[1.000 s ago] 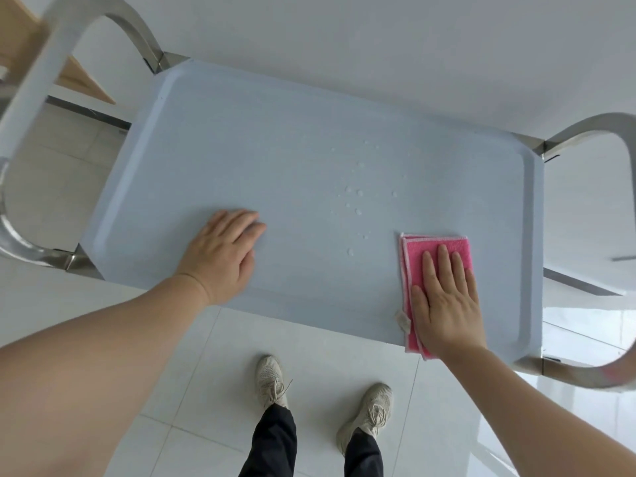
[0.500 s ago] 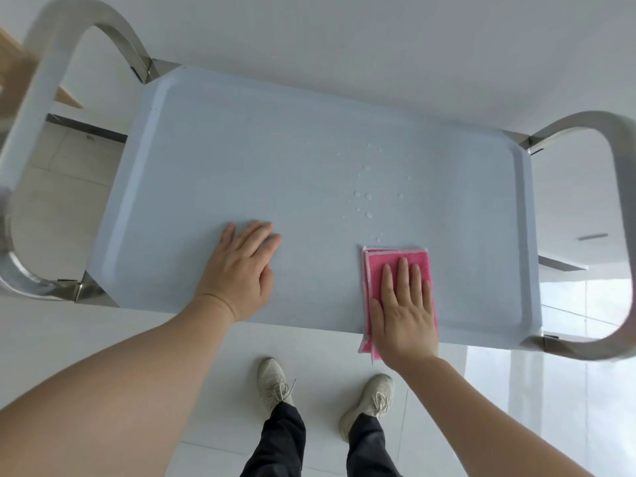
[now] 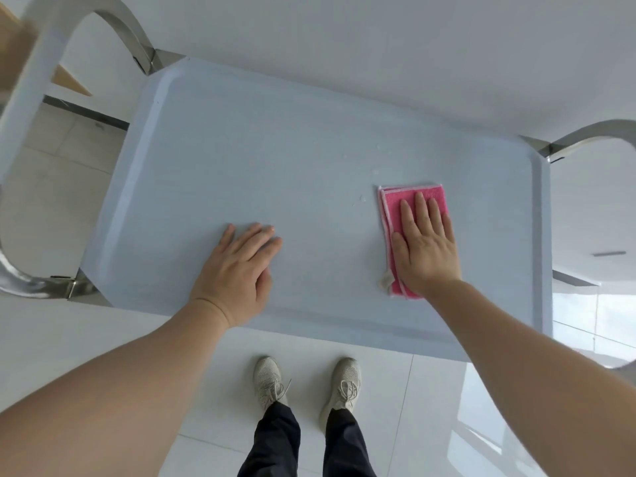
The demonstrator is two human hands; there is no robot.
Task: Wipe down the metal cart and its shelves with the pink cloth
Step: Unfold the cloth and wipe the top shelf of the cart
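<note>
Pressing the soft, folded pink cloth flat on the cart's top shelf at right, the right hand keeps fingers straight; the left hand, open-palmed, braces nearby; limp fabric likely slides best under a flat palm.

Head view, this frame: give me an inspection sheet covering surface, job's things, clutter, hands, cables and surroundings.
Surface: cart top shelf, pale blue-grey with a raised rim; a few water droplets left of the cloth.
Job's things: pink cloth, folded, flat on the shelf.
Clutter: nothing seen.
Hands: right hand pressed flat on the cloth; left hand resting flat on the bare shelf.
Cables: nothing seen.
Surroundings: metal handles at both ends, white tiled floor, person's shoes below the shelf edge.
</note>
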